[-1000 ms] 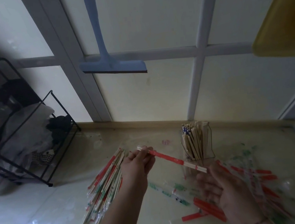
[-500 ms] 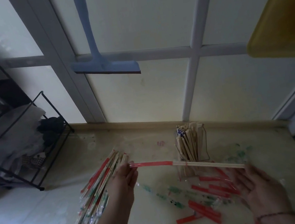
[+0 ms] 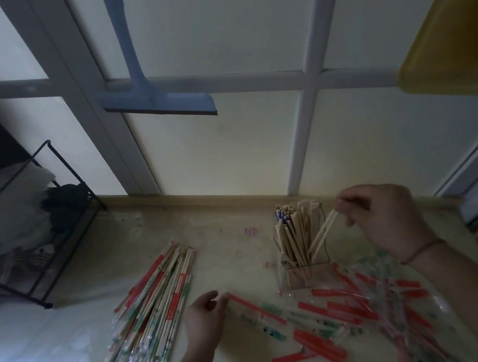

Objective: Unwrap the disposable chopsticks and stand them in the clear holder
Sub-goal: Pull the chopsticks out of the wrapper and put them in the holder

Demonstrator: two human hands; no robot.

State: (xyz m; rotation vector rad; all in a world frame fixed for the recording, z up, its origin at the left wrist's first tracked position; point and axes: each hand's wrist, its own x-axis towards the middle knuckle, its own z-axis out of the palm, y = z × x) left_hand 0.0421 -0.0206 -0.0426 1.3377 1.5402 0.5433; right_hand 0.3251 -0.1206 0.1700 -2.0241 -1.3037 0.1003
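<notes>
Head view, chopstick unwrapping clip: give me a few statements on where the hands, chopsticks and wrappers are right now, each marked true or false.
1. The right hand holds a bare pair of chopsticks at the clear holder. True.
2. The clear holder has no chopsticks in it. False: it is packed with upright bare chopsticks.
3. The left hand pinches an empty red-striped wrapper. True.
4. The wrapped chopsticks lie to the right of the holder. False: they lie to its left; the pile of empty wrappers is on the right.
5. The blue squeegee lies flat on the counter. False: it hangs against the window frame.
</notes>
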